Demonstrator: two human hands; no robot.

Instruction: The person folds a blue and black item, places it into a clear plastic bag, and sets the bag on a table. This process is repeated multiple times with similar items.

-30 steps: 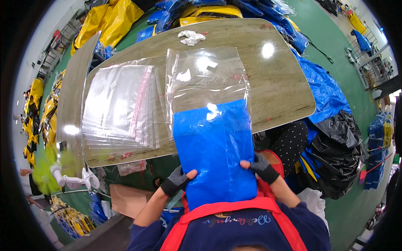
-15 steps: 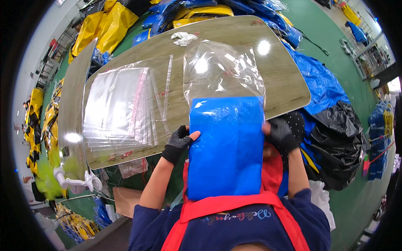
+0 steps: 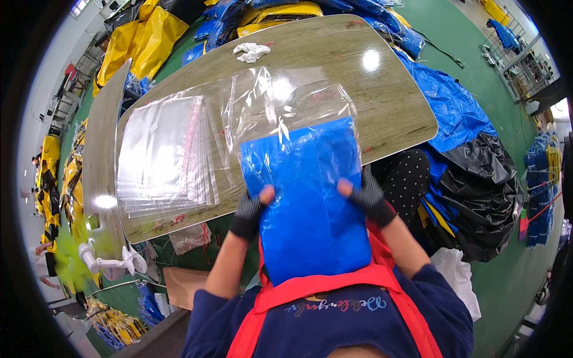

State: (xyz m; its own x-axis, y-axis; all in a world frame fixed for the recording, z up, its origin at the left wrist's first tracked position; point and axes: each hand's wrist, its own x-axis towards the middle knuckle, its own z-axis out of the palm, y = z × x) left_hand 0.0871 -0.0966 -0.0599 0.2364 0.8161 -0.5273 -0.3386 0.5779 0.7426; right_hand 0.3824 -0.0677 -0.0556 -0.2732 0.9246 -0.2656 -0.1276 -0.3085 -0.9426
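Observation:
A folded blue plastic sheet [image 3: 310, 203] lies between my hands, its near end against my red apron. Its far end sits inside the mouth of a clear plastic bag [image 3: 292, 113] that spreads over the table. My left hand [image 3: 249, 210], in a black fingerless glove, grips the sheet's left edge with the thumb on top. On the right edge my right hand [image 3: 367, 196], gloved alike, holds on the same way, thumb on top and fingers underneath. How far the bag reaches down the sheet is hard to make out.
A wood-grain table [image 3: 394, 89] carries a stack of clear bags [image 3: 161, 155] at left and a crumpled white scrap [image 3: 252, 52] at the far side. Blue sheeting [image 3: 459, 113] and black sheeting [image 3: 483, 191] are heaped at right. A white fan-like device [image 3: 113, 259] stands lower left.
The sheet and bag have shifted left and tilted, with the sheet's far edge slightly farther out. Both thumbs have moved inward over the sheet.

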